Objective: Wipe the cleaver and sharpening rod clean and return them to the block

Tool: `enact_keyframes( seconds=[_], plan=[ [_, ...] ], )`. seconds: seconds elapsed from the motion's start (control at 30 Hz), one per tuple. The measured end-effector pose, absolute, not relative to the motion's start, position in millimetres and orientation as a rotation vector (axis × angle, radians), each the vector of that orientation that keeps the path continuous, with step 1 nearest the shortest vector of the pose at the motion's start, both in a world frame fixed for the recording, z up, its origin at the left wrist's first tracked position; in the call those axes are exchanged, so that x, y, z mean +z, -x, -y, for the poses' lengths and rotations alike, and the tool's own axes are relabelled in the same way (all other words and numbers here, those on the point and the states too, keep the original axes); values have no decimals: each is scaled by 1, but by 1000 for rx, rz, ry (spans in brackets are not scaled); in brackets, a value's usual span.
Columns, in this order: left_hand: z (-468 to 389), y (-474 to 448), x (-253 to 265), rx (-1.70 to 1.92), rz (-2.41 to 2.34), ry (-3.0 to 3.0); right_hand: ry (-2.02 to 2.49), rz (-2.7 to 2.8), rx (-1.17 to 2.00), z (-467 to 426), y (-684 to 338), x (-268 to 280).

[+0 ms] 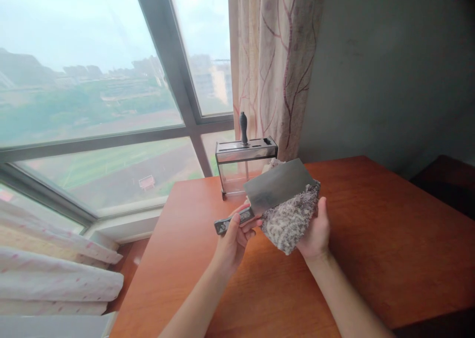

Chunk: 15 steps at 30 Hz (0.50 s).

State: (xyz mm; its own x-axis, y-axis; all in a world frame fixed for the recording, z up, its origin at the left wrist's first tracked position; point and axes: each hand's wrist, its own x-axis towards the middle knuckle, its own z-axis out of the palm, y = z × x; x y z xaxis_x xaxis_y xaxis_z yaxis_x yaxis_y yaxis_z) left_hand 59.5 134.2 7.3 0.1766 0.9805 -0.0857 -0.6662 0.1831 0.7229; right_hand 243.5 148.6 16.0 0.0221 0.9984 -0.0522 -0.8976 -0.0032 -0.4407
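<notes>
My left hand (234,239) is closed around the dark handle of a cleaver (280,183), thumb on top. The wide steel blade points up and to the right over the table. A fluffy grey cloth (291,219) lies folded along the lower edge of the blade. From the right, my right hand (317,231) holds the cloth against the cleaver; its thumb sticks up, and its other fingers are hidden behind the cloth.
Behind the cleaver a knife block (247,152) with clear sides stands on the brown wooden table (389,239), a dark-handled tool upright in its top. Large windows (92,80) are to the left, a patterned curtain (274,56) hangs behind, and a grey wall is at right.
</notes>
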Motion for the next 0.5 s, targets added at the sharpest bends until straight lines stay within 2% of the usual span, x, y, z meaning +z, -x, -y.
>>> enact_keyframes(
  seconds=[0.5],
  plan=[
    [-134, -57, 10, 1282, -568, -549, 433, 300, 1653, -150, -248, -3]
  ],
)
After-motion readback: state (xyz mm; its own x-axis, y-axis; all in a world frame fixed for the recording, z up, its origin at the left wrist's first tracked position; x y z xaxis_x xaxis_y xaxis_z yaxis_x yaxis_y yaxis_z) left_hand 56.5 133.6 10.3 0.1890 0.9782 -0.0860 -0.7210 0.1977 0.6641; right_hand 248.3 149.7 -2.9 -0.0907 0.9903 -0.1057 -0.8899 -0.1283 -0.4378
